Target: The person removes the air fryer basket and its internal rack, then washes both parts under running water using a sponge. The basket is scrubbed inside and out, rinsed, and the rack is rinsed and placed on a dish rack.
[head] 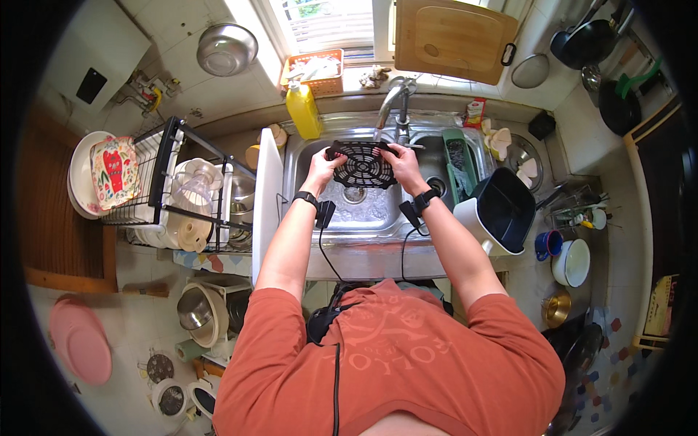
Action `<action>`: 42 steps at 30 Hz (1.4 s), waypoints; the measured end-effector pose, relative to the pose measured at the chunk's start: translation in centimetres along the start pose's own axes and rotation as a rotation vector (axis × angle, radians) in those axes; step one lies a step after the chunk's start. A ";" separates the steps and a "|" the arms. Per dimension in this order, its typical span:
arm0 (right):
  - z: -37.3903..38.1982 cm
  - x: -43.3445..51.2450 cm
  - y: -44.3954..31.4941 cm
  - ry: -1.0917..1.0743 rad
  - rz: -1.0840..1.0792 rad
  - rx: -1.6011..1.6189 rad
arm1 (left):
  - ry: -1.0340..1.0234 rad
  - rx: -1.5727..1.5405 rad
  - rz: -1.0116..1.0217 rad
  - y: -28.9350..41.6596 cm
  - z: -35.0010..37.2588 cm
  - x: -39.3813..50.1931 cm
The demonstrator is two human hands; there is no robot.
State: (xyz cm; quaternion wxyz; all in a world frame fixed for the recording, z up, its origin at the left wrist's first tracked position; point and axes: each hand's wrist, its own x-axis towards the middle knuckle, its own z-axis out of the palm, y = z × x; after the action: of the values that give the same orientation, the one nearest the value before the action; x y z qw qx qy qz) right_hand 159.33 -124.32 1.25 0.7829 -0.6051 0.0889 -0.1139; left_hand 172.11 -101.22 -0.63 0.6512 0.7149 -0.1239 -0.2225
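Note:
A black slotted tray, perhaps an air fryer insert, is held over the left basin of the stainless steel sink. My left hand grips its left edge, and my right hand grips the right edge near the upper corner. Above the tray's far edge is the faucet, with water apparently running from its spout. The drain shows just below the tray, and the basin floor looks wet. Each wrist wears a black strap with a cabled device.
Right of my right arm sits a white and dark drawer-like container. A green long container lies across the right basin. The yellow bottle stands at the back left. A dish rack with dishes and a white panel border the left side.

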 end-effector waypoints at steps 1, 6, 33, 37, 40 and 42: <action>-1.0 -0.7 -0.3 0.054 0.036 0.041 | -0.079 -0.034 -0.007 0.2 1.0 0.3; -7.4 -4.3 -2.2 0.189 -0.051 0.066 | -0.454 -0.148 -0.262 2.0 6.5 2.1; 3.9 4.1 2.1 -0.021 0.135 0.109 | 0.263 -0.154 -0.068 1.4 -2.9 -4.5; 5.3 6.5 3.4 0.203 0.151 -0.305 | 0.379 0.008 -0.073 -0.2 -3.7 -7.0; 4.7 6.1 3.4 0.168 0.256 -0.003 | 0.508 0.402 -0.008 -0.5 -3.1 -8.2; 3.6 5.4 2.7 0.092 0.425 0.382 | 0.533 0.467 0.043 -0.2 -2.2 -8.7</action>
State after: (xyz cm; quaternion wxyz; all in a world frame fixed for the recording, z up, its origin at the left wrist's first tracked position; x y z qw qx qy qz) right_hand 165.67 -121.90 -0.46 0.8841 -0.4089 0.2259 0.0107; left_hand 165.57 -95.18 0.68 0.4840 0.8748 -0.0124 0.0201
